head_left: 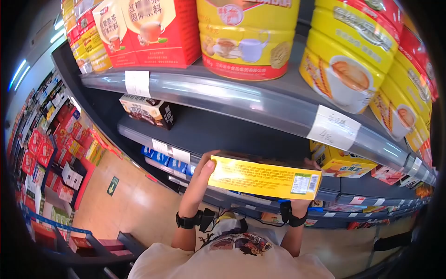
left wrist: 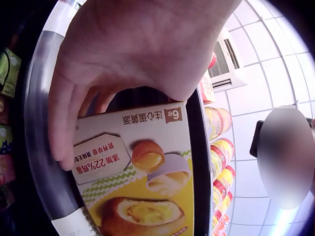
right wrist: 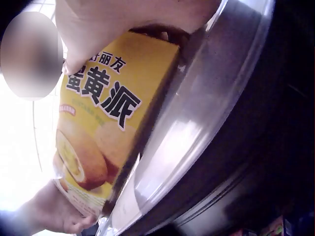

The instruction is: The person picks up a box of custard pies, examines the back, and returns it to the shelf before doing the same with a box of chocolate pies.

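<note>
Both hands hold a yellow box of egg yolk pies (head_left: 251, 176) between them, in front of a dark shelf. My left hand (head_left: 200, 179) grips its left end, the thumb on the printed side that faces the head camera. At the right end, my right hand (head_left: 301, 204) grips the box from below and behind, mostly hidden in the head view. In the left wrist view the box front (left wrist: 142, 167) shows a filled pie and an egg, with the left fingers (left wrist: 64, 132) over its edge. The right wrist view shows the palm (right wrist: 133, 17) over the box's other end.
A shelf ledge (head_left: 223, 100) with price tags crosses above the box, with large yellow tins (head_left: 246, 42) and a red carton (head_left: 162, 37) on it. On the level below stand a dark-and-white box (head_left: 147, 110) and yellow pie boxes (head_left: 346, 162). An aisle floor (head_left: 121, 190) runs at left.
</note>
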{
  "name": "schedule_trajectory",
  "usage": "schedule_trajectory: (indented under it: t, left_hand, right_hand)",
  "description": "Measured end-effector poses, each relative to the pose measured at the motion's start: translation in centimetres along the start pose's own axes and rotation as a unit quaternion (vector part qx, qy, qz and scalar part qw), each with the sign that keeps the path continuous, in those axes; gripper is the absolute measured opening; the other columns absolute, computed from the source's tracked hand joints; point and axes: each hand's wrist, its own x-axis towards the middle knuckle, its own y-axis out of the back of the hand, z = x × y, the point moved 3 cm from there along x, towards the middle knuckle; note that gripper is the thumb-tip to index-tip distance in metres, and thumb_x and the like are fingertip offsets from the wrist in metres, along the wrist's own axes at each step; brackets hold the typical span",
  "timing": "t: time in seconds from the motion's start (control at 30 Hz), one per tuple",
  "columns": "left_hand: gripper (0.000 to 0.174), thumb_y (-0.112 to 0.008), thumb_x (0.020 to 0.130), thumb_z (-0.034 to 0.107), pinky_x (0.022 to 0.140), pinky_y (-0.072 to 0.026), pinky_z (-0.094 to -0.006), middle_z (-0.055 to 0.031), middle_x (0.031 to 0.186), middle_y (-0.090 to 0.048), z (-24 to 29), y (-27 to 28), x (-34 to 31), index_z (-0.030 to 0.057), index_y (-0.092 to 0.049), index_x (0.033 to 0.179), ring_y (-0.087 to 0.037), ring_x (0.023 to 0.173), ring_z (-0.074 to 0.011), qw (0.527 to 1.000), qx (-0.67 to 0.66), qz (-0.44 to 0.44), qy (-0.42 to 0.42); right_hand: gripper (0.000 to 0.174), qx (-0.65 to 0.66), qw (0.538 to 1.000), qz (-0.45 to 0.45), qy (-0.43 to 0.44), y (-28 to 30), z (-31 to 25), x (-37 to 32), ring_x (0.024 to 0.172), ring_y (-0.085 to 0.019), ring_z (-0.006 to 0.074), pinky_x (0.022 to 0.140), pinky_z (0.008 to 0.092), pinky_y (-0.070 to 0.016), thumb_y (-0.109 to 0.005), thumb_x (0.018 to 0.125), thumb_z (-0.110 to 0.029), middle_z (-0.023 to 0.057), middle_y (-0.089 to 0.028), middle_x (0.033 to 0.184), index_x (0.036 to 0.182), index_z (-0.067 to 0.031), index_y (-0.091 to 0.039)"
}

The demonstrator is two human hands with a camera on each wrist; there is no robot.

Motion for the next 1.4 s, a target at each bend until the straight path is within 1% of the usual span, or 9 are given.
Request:
schedule_trajectory:
  t: [0.2, 0.3, 0.43, 0.47, 0.57, 0.73, 1.0, 1.13, 1.4]
  left_hand:
    - [0.059, -0.043, 0.099, 0.046, 0.101, -0.0354, -0.0300, -0.0139, 0.120, -0.056, -0.16, 0.18, -0.01, -0.0029, -0.046, 0.132, -0.050, 0.115, -0.0196, 1.000, 0.011, -0.001, 0.006]
    - [0.060, -0.042, 0.099, 0.047, 0.100, -0.0355, -0.0297, -0.0139, 0.119, -0.056, -0.15, 0.06, 0.01, -0.0025, -0.046, 0.133, -0.050, 0.114, -0.0196, 1.000, 0.014, 0.004, 0.000]
    - [0.058, -0.042, 0.099, 0.046, 0.099, -0.0363, -0.0296, -0.0129, 0.118, -0.058, -0.08, -0.07, -0.18, -0.0024, -0.048, 0.130, -0.051, 0.113, -0.0180, 1.000, 0.000, 0.012, 0.001]
    - [0.058, -0.042, 0.099, 0.046, 0.099, -0.0363, -0.0296, -0.0127, 0.118, -0.058, 0.05, -0.20, -0.37, -0.0023, -0.048, 0.130, -0.051, 0.113, -0.0178, 1.000, 0.000, 0.015, 0.004]
    - [0.058, -0.042, 0.099, 0.047, 0.099, -0.0362, -0.0296, -0.0127, 0.119, -0.058, 0.24, -0.24, -0.45, -0.0019, -0.048, 0.130, -0.051, 0.113, -0.0179, 1.000, 0.002, 0.018, 0.003]
    - [0.062, -0.042, 0.098, 0.051, 0.101, -0.0354, -0.0297, -0.0136, 0.121, -0.057, 0.02, -0.12, -0.39, -0.0009, -0.048, 0.131, -0.051, 0.116, -0.0192, 0.999, 0.019, 0.032, 0.014]
    - [0.064, -0.042, 0.097, 0.054, 0.102, -0.0349, -0.0299, -0.0146, 0.124, -0.056, 0.09, -0.05, -0.43, -0.0004, -0.049, 0.131, -0.050, 0.119, -0.0209, 0.999, 0.023, 0.029, 0.013]
    - [0.063, -0.041, 0.098, 0.052, 0.101, -0.0355, -0.0298, -0.0148, 0.123, -0.057, -0.17, 0.18, -0.18, -0.0003, -0.049, 0.131, -0.051, 0.118, -0.0213, 0.999, 0.026, 0.016, 0.009]
    - [0.059, -0.039, 0.099, 0.048, 0.098, -0.0372, -0.0290, -0.0128, 0.116, -0.057, 0.16, 0.20, -0.13, -0.0012, -0.049, 0.130, -0.052, 0.112, -0.0195, 0.999, 0.028, 0.020, -0.003]
  right_hand:
    - [0.105, 0.034, 0.999, -0.001, -0.025, 0.05, -0.61, -0.27, 0.122, -0.049, 0.0283, 0.105, 0.0421, -0.0364, -0.072, 0.070, -0.071, 0.0203, -0.051, 0.130, 0.138, 0.0016, -0.039]
    - [0.105, 0.019, 1.000, 0.009, 0.015, -0.02, -0.77, -0.16, 0.119, -0.051, 0.0278, 0.103, 0.0413, -0.0381, -0.073, 0.070, -0.070, 0.0194, -0.053, 0.128, 0.138, 0.0025, -0.039]
    - [0.104, 0.005, 1.000, 0.007, 0.003, 0.07, -0.82, -0.19, 0.117, -0.052, 0.0274, 0.101, 0.0407, -0.0395, -0.072, 0.070, -0.070, 0.0173, -0.054, 0.124, 0.137, 0.0030, -0.040]
    - [0.105, 0.017, 1.000, 0.016, -0.006, -0.18, -1.03, -0.25, 0.117, -0.053, 0.0268, 0.101, 0.0404, -0.0395, -0.069, 0.070, -0.073, 0.0174, -0.054, 0.125, 0.136, 0.0034, -0.040]
    - [0.119, 0.050, 0.998, 0.014, -0.030, 0.10, -0.05, -0.54, 0.116, -0.053, 0.0260, 0.101, 0.0371, -0.0400, -0.081, 0.054, -0.072, 0.0192, -0.053, 0.128, 0.139, 0.0013, -0.039]
    - [0.116, 0.070, 0.997, 0.014, -0.033, 0.04, -0.50, -0.46, 0.110, -0.055, 0.0223, 0.095, 0.0330, -0.0439, -0.085, 0.055, -0.065, 0.0183, -0.053, 0.128, 0.138, 0.0014, -0.039]
    - [0.112, 0.053, 0.998, 0.011, -0.010, 0.07, -0.35, -0.39, 0.108, -0.056, 0.0227, 0.094, 0.0331, -0.0444, -0.084, 0.057, -0.065, 0.0178, -0.054, 0.127, 0.137, 0.0012, -0.041]
    - [0.111, 0.054, 0.998, 0.020, -0.018, 0.04, -0.17, -0.59, 0.106, -0.058, 0.0227, 0.093, 0.0334, -0.0446, -0.083, 0.058, -0.065, 0.0181, -0.055, 0.126, 0.136, 0.0015, -0.041]
    - [0.110, 0.029, 0.999, 0.018, 0.021, 0.10, -0.37, -0.24, 0.106, -0.058, 0.0254, 0.093, 0.0363, -0.0450, -0.082, 0.058, -0.068, 0.0182, -0.055, 0.121, 0.134, 0.0025, -0.043]
